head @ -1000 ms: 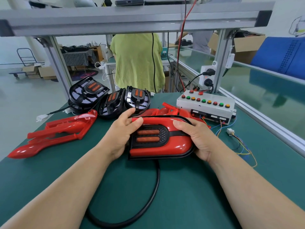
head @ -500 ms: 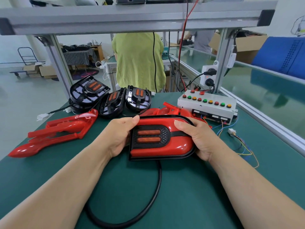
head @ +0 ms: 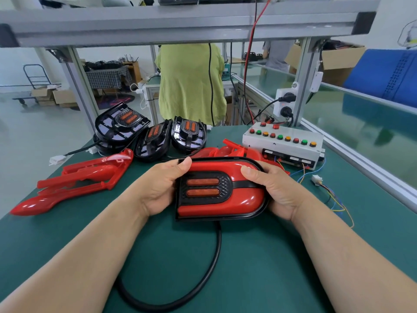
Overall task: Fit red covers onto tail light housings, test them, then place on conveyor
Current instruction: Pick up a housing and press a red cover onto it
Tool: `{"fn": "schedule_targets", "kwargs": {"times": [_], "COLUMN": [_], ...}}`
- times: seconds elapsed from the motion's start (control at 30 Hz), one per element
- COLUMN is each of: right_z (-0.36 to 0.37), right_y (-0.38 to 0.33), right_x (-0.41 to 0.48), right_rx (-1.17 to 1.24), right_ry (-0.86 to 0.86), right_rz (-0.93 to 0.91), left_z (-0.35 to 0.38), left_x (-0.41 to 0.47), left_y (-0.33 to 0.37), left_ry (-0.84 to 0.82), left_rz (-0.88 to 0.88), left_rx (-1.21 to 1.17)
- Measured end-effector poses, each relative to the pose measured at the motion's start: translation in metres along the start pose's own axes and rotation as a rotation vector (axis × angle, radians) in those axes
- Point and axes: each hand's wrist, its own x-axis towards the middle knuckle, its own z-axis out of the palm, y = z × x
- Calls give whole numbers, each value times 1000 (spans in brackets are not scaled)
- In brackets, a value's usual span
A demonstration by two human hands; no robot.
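Workbench (head: 259, 267) surfaced with a green mat, aluminium rail along its right edge. Far left: red covers (head: 74, 181) lying loose, overlapping one another. Behind them, at the far edge: bare black housings (head: 153, 143), four counted, one stacked on another, two leaning side by side. A white plug (head: 57, 159) on a black lead lies at the left edge. Far centre: a second heap of red parts (head: 216, 151). Far right: white test box (head: 284, 145) with coloured buttons, and just beside it a small connector (head: 316, 179) on coloured wires. Near side: black cable (head: 217, 245) looped on the mat.
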Motion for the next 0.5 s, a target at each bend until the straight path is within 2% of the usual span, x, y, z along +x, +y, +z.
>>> {"fn": "schedule_targets", "kwargs": {"times": [0.13,0.33,0.5], "right_z": [-1,2,4], "right_y": [0,-1,0], "right_x": [0,0,1], "right_rx": [-16,-49,-63], "right_ry": [-21,16,35], "right_rz": [-9,-60,-110], "left_z": [-4,5,8], "left_x": [-1,1,1], "left_y": [1,2,0], "left_ry": [-12,176,234], "left_rz": [25,115,151], "left_rx": [2,46,46]}}
